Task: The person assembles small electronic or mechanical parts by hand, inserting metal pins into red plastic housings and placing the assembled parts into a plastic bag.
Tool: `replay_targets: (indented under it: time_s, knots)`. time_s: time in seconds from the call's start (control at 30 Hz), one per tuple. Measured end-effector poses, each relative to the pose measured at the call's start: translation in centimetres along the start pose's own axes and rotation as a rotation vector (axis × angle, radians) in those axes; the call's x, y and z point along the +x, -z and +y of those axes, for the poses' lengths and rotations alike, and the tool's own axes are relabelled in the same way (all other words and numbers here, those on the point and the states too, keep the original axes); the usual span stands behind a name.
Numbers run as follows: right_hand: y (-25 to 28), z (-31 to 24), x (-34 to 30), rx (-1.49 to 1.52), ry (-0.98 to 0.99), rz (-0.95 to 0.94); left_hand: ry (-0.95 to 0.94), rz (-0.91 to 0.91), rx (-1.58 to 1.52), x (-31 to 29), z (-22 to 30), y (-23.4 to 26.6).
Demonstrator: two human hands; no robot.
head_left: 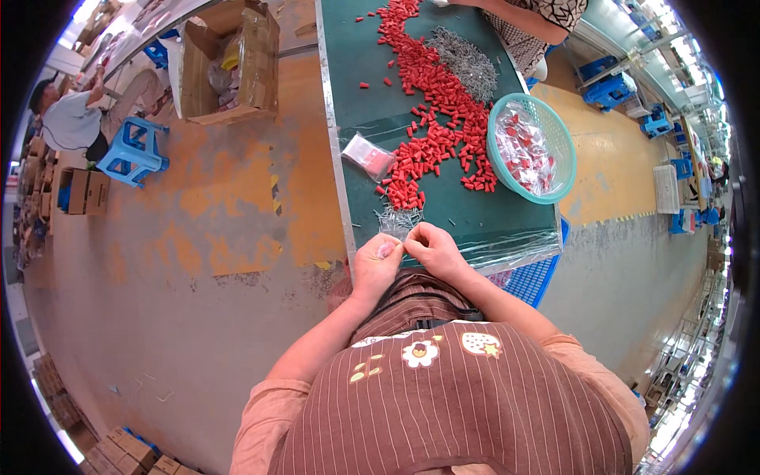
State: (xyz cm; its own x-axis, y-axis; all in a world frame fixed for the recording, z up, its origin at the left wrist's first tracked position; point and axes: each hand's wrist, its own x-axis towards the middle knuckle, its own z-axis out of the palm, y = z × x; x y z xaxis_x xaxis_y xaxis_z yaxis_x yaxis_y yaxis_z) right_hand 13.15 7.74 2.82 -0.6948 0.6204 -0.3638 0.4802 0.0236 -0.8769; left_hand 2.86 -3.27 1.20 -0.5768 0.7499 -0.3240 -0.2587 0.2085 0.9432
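At the table's near edge my left hand (375,266) is closed, with a bit of shiny clear plastic bag (386,250) showing between its fingers. My right hand (437,252) meets it, thumb and fingers pinched together; what lies in the pinch is too small to make out. Just beyond my fingertips is a small heap of grey screws (398,218). Past it, red plastic wall plugs (443,131) spread in a long pile up the table. A flat pack of small clear bags (368,157) lies left of the pile.
A turquoise basket (570,162) of filled clear bags stands on the green table (352,87) at right. More screws (467,63) lie farther back, near another person's arm (522,22). A blue crate (532,279) sits below the right edge. Left are a cardboard box (265,75) and blue stool (134,150).
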Motion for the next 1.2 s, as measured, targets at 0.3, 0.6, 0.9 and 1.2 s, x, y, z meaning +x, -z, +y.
replay_targets:
  time_s: [0.3, 0.6, 0.9, 1.2]
  knots:
    - [-0.2, -0.1, -0.5, -0.083, -0.004, 0.067, -0.110, -0.051, 0.158, 0.5, -1.1, 0.1]
    - [-0.7, -1.7, -2.3, -0.150, 0.160, 0.217, -0.162, 0.028, 0.193, 0.7, -0.3, -0.3]
    - [-3.5, -1.2, -2.0, -0.054, 0.262, 0.097, -0.122, -0.009, 0.229, 0.6, -3.4, 3.8]
    - [-9.6, 2.2, 6.1, -0.861, 0.823, 0.073, -0.051, 0.181, -0.020, -0.7, -2.6, 10.3]
